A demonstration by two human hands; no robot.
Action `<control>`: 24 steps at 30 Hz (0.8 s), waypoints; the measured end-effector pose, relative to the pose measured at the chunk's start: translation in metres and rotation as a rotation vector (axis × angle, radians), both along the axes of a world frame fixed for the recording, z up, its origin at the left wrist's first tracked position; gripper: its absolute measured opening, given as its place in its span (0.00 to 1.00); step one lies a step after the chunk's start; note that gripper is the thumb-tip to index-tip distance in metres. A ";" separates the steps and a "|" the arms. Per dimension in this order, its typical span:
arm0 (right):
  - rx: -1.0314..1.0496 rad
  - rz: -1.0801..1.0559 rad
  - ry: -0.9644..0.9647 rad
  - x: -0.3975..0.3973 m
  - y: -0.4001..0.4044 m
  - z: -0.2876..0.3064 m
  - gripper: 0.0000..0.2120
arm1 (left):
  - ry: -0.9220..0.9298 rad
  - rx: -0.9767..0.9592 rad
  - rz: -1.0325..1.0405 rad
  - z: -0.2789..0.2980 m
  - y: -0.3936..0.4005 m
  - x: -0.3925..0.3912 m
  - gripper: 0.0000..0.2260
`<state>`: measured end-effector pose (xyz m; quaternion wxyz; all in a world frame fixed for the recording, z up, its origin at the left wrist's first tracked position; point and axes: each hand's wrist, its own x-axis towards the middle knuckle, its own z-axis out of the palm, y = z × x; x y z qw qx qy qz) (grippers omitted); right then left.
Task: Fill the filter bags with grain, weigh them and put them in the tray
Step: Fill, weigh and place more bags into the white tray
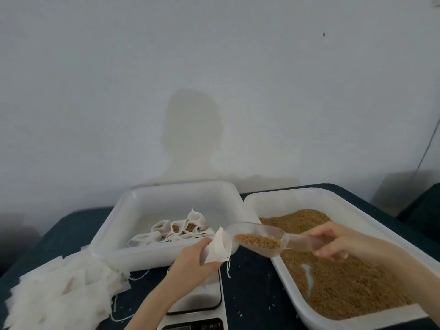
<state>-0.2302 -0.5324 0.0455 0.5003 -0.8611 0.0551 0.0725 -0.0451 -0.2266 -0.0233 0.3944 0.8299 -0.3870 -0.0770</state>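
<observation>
A: Nearest is the scale (197, 303), under the left hand (190, 260). What could go wrong?

B: Grain could spill past the bag (219, 247) onto the table (252, 282) if the scoop (259, 238) tips before its lip is inside the mouth. The left fingers curl around the bag's lower part, mouth toward 3 o'clock.

A: And the right hand (333, 244)?

B: Wrapped on the scoop handle, over the grain tray (381, 222). At 12 o'clock, 1 tray (133, 210) holds filled bags.

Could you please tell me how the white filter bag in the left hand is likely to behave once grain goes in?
The thin white cloth filter bag creases in the left hand, so probably floppy. It likely sags under grain from the clear plastic scoop.
</observation>
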 end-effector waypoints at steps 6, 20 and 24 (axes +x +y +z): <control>-0.032 0.086 0.043 0.013 0.016 0.006 0.20 | -0.067 0.057 0.011 -0.001 0.012 0.006 0.17; 0.010 0.188 0.096 0.035 0.033 0.001 0.19 | -0.378 0.286 -0.005 0.004 0.016 0.006 0.26; -0.003 0.190 0.121 0.036 0.037 0.002 0.18 | -0.332 0.289 -0.041 0.006 0.017 0.000 0.31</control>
